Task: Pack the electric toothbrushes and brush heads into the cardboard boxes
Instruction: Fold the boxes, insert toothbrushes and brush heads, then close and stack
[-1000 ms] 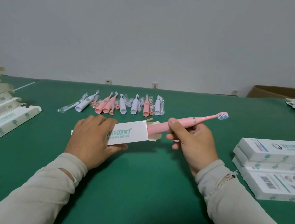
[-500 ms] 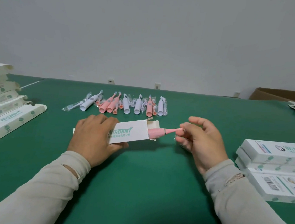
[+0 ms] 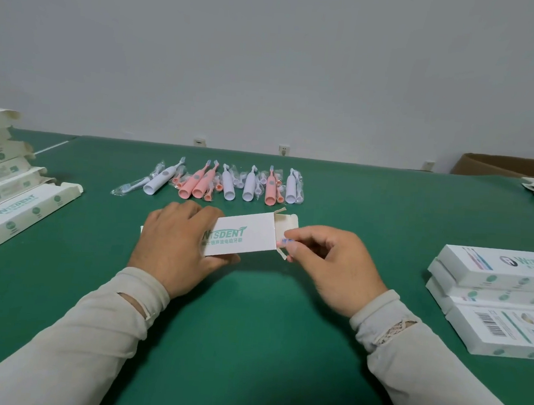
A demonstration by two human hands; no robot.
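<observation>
Loading one toothbrush into the open box (image 3: 243, 239) near the middle of the green table (image 3: 249, 328): the pink toothbrush (image 3: 283, 241) almost wholly inside, only its bluish bristle tip showing at the box's open right end. Judged nearly done for this unit; next calls for a last short push of the tip past the mouth, then folding the loose end flaps (image 3: 285, 223) shut without creasing them or catching the bristles. Left of the box, open empty cartons (image 3: 12, 214) fanned out; right of it, a stack of closed boxes (image 3: 492, 284); beyond it, a row of loose toothbrushes and bagged brush heads (image 3: 222, 184), pink and white, still to pack. Box itself white card, long and flat, green lettering on top, lying lengthwise. Left hand (image 3: 176, 246) over the box's left half, fingers curled round its edge, thumb under the near side. Right hand (image 3: 324, 264) at the mouth, fingertips (image 3: 291, 247) pinched together on the brush tip.
</observation>
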